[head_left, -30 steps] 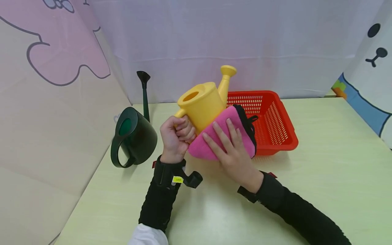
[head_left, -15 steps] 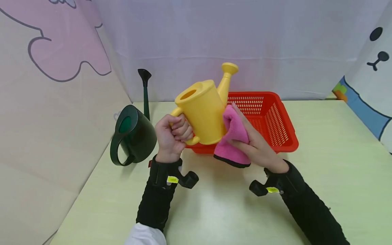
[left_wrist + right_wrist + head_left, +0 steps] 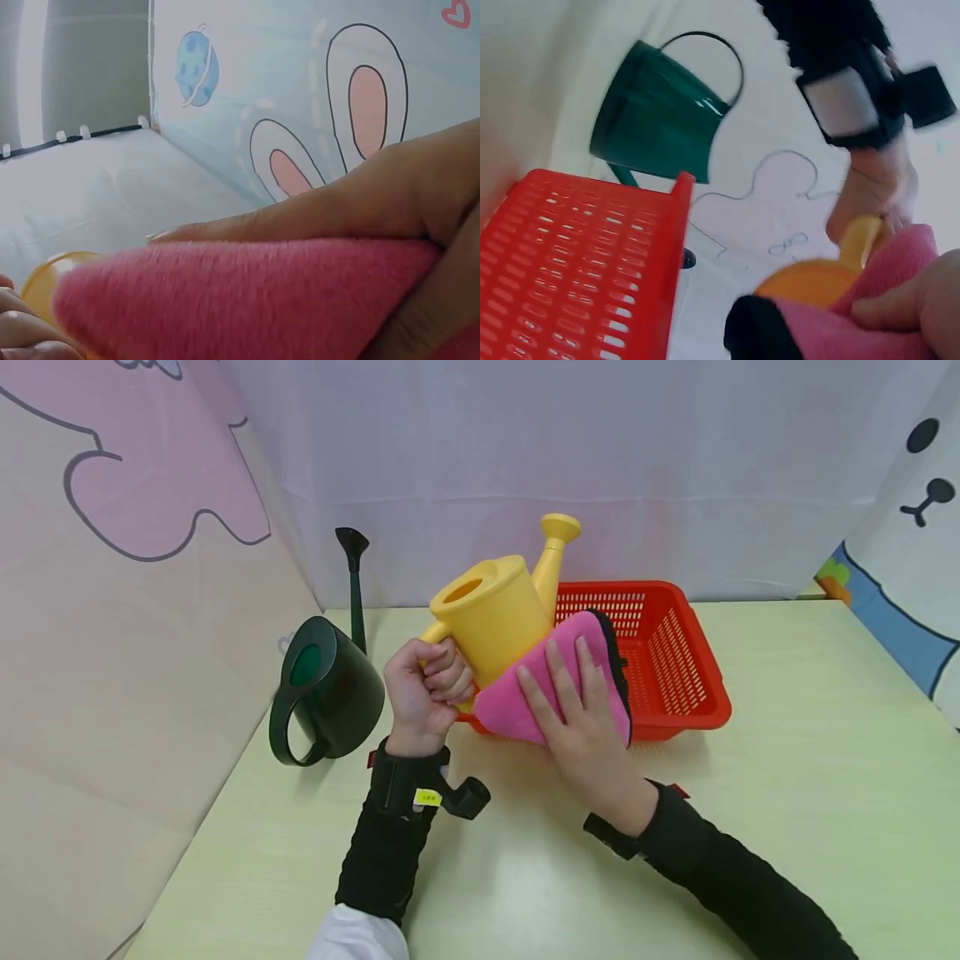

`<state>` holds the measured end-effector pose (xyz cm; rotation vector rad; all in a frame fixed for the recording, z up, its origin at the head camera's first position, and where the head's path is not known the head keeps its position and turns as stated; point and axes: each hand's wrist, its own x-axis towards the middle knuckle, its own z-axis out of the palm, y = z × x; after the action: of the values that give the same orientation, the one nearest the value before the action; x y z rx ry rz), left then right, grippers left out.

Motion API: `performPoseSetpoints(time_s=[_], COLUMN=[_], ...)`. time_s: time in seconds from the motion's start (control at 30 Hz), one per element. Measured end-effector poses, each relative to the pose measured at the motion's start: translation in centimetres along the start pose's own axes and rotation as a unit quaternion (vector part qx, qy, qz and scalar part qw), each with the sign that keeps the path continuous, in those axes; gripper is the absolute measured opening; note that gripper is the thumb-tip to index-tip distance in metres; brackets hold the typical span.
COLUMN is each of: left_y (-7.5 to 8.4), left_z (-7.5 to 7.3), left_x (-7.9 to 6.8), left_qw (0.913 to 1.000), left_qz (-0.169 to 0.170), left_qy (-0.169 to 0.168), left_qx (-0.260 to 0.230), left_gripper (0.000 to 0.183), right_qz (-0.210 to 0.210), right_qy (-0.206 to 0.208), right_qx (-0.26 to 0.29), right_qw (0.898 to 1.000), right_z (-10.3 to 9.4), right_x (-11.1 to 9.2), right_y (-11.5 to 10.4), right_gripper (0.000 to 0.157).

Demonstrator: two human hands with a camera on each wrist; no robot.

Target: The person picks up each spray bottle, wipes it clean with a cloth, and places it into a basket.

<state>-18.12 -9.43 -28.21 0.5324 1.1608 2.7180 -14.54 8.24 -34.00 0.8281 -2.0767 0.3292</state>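
A yellow watering can (image 3: 491, 618) is held up off the table, tilted, its spout pointing up and to the right. My left hand (image 3: 429, 693) grips its handle, fingers curled round it. Against the can's lower right side lies a pink cloth (image 3: 510, 706) with a black edge, covering that part of the can. My right hand (image 3: 581, 727) holds this cloth to the can, fingers spread across it. The left wrist view has the cloth (image 3: 240, 300) between the right hand's fingers and thumb. In the right wrist view the thumb (image 3: 900, 307) lies on the cloth.
Left of the hands, a dark green watering can (image 3: 341, 693) stands on the table (image 3: 795, 760). A red perforated basket (image 3: 678, 652) sits behind the cloth, near the back curtain (image 3: 420, 468). A printed curtain (image 3: 165, 693) borders the left side.
The right hand turned away, bringing the cloth round to the can's right side, then turned back over its lower front. The left hand keeps its grip with little movement.
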Motion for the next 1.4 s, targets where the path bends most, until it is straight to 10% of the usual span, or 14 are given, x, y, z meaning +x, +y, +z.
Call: performPoseSetpoints(time_s=[0.3, 0.63, 0.73, 0.87, 1.0, 1.1, 1.27, 1.4], left_y=[-0.1, -0.2, -0.1, 0.0, -0.1, -0.1, -0.1, -0.1], left_z=[0.2, 0.1, 0.2, 0.2, 0.3, 0.2, 0.0, 0.0], left_x=[0.1, 0.1, 0.1, 0.0, 0.0, 0.0, 0.1, 0.1], left_qw=[0.9997, 0.9999, 0.9998, 0.9998, 0.9998, 0.9999, 0.9999, 0.9999], left_qz=[-0.001, 0.002, 0.000, -0.004, -0.006, -0.005, -0.004, -0.007], left_qy=[-0.011, -0.003, 0.000, -0.001, -0.004, -0.006, -0.010, -0.011], left_qx=[-0.020, 0.014, 0.021, 0.017, 0.016, 0.014, 0.009, 0.004], left_gripper=[0.032, 0.031, 0.032, 0.033, 0.033, 0.032, 0.031, 0.031], right_qz=[-0.046, 0.060, 0.119, 0.213, 0.269, 0.244, 0.101, 0.024], right_qy=[-0.044, -0.042, -0.100, -0.168, -0.196, -0.180, -0.079, 0.000], right_qx=[-0.143, 0.086, 0.205, 0.334, 0.380, 0.359, 0.204, 0.068], right_qw=[0.988, 0.994, 0.966, 0.903, 0.863, 0.883, 0.971, 0.997], right_z=[1.1, -1.2, -2.6, -3.9, -4.4, -4.2, -2.7, -1.3], right_x=[-1.2, 0.3, 0.8, 1.4, 1.7, 1.6, 1.0, 0.5], right_y=[-2.4, 0.0, 1.2, 2.7, 3.5, 3.2, 1.5, 0.2], right_gripper=[0.089, 0.090, 0.086, 0.081, 0.078, 0.079, 0.082, 0.090])
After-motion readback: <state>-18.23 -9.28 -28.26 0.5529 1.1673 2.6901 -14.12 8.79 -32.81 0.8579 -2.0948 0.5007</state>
